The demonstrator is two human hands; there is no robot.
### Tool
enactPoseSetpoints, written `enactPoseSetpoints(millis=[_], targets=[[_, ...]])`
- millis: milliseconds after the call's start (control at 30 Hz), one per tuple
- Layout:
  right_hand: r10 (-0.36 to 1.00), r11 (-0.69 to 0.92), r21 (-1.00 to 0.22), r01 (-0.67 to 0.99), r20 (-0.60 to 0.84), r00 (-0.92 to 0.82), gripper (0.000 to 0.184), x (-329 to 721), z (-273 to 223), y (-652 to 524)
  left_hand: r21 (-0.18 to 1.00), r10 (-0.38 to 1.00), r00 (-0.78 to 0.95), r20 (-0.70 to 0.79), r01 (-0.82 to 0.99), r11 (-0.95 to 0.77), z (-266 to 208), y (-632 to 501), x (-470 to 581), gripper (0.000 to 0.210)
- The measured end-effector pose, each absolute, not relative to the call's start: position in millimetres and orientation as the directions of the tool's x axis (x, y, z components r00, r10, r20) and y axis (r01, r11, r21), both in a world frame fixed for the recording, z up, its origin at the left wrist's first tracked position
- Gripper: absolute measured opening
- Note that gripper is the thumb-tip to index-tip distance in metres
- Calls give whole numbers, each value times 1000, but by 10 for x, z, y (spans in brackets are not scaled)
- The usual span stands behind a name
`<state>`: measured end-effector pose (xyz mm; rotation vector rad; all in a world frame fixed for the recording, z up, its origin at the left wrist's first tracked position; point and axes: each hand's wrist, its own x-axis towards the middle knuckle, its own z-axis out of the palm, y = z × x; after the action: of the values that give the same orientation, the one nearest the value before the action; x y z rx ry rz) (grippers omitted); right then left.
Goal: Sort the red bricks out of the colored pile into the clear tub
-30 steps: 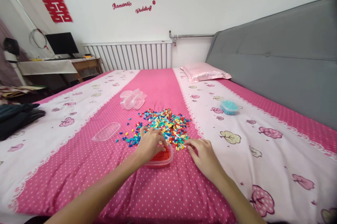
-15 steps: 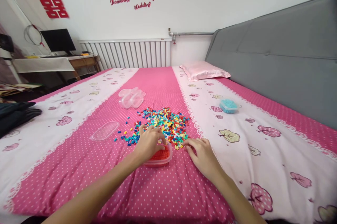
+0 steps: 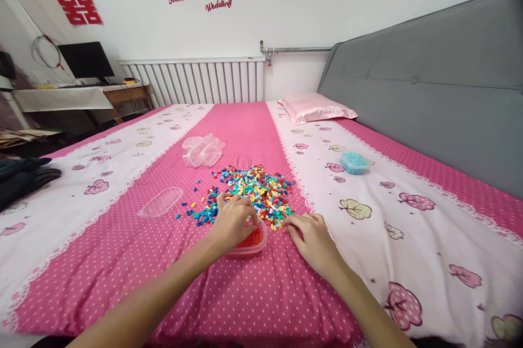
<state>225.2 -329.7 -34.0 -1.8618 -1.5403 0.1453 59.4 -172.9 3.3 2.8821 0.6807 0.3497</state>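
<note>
A heap of small toy building bricks (image 3: 261, 190) in mixed colours lies loose on the pink bed cover. In front of it stands a clear plastic box (image 3: 264, 244) with red bricks (image 3: 252, 239) inside. My left hand (image 3: 233, 223) hangs over the box, its fingers bent and thumb drawn close to them; whatever is between them is hidden. At the right edge of the heap, my right hand (image 3: 312, 236) rests with curved fingers and the thumb apart from the index finger, its fingertips close to some yellow bricks. No brick shows in that hand.
A clear oval lid (image 3: 161, 202) lies left of the heap. Behind it are stacked clear, petal-shaped plastic pieces (image 3: 203, 151). A box of light-blue bricks (image 3: 354, 163) stands to the right, a pink pillow (image 3: 314, 107) farther back, and black gloves (image 3: 28, 178) at the far left.
The view has shifted slightly. My left hand stays over the box and my right hand stays beside the heap, both nearly still.
</note>
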Motion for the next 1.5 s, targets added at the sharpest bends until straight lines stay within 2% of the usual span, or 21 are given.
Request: enactPoseSetpoints(millis=[733,967,1067,1167,1333,1500], targets=[[902,-32,-573,819,336,270,26,2235,-345,-3303,220,477,859,185,437,-872,37,-1723,612,12],[902,-42,-571,820,330,276,27,2241,-348,-3303,286,513,839,181,454,-844,216,-1555,534,9],[902,-40,-572,819,332,276,26,2243,-351,-3301,298,486,858,166,426,-854,322,-1466,451,18],[904,-32,-580,814,332,271,26,2235,-345,-3298,252,402,907,124,363,-897,328,-1479,386,29],[909,-41,-574,818,319,269,26,2219,-340,-3295,80,234,964,127,225,-971,182,-1597,361,53],[912,-50,-576,816,307,273,28,2215,-340,-3298,21,202,967,153,201,-979,121,-1603,376,50]])
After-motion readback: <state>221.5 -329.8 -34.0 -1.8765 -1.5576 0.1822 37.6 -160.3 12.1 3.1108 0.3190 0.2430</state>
